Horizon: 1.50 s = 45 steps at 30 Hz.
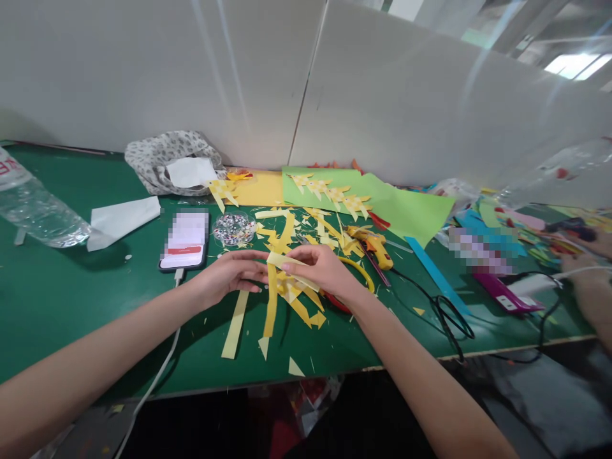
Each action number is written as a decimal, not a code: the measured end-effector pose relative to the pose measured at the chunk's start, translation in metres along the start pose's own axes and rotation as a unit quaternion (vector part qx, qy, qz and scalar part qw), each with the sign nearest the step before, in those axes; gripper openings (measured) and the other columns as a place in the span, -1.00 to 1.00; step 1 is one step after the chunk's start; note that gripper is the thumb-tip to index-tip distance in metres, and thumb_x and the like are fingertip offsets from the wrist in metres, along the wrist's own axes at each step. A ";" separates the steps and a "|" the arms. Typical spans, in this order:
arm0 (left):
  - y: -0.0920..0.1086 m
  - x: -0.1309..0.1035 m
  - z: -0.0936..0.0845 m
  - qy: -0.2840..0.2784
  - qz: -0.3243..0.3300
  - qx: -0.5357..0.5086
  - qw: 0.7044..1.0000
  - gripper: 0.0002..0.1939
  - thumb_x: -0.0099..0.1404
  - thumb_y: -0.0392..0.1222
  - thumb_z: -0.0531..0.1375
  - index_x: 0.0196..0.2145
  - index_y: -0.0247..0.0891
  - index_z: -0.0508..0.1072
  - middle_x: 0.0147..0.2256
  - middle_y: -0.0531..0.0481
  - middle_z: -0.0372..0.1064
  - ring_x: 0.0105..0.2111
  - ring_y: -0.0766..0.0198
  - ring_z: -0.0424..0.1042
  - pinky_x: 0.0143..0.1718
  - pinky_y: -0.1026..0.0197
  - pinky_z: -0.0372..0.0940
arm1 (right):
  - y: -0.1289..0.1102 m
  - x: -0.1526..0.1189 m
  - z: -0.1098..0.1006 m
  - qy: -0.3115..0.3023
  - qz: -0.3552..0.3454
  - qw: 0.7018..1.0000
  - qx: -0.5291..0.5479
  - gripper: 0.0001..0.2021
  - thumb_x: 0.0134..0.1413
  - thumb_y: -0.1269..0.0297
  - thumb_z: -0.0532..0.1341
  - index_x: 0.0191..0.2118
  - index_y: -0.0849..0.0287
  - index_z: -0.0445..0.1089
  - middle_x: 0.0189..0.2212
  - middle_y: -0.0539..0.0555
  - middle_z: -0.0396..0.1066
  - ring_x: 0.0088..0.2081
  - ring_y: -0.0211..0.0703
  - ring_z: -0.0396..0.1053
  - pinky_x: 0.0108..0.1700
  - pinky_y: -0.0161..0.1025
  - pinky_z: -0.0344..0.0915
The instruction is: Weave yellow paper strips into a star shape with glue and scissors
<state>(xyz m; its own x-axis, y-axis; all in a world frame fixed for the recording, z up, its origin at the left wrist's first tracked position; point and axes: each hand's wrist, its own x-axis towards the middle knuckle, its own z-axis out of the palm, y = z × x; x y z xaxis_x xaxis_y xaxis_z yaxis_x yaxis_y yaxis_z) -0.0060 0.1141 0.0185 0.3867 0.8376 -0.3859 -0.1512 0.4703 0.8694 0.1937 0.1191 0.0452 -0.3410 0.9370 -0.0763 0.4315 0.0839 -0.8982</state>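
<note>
Between my hands a deep-yellow paper strip (270, 309) stands crossed by a pale yellow paper strip (282, 259). The fingers of my left hand (234, 273) close on the deep-yellow strip near the crossing. From the other side, my right hand (325, 271) pinches the pale strip, thumb on top. Yellow paper scraps (299, 296) lie under and around both hands. Another pale strip (235, 325) rests on the table below my left hand. Scissors with a yellow and red handle (366, 275) lie partly behind my right wrist.
A yellow glue gun (377, 245) with a black cable lies right of the scraps. Woven yellow paper pieces (329, 193) rest on green paper (406, 207). On the left are a charging phone (184, 239), a round bead case (234, 229) and a bottle (38, 204). Another person's hand (581, 268) is far right.
</note>
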 end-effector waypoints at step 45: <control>-0.003 0.003 -0.007 0.149 0.195 -0.035 0.969 -0.72 -0.03 -0.15 0.34 -0.43 -0.27 0.33 -0.49 0.09 0.47 -0.30 0.30 0.50 -0.41 0.43 0.32 | 0.008 -0.001 -0.014 0.275 -0.040 0.954 0.109 -0.67 -0.18 0.16 0.29 -0.21 0.15 0.43 -0.25 0.09 0.47 -0.25 -0.17 0.42 -0.16 -0.17 0.35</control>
<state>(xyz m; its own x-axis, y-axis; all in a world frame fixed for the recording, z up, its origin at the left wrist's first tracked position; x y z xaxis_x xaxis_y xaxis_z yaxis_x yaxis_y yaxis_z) -0.0104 0.1171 0.0125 0.0084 0.9935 -0.1137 -0.2988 0.1110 0.9478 0.2091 0.1234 0.0444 0.1505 0.9718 0.1813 0.2171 0.1464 -0.9651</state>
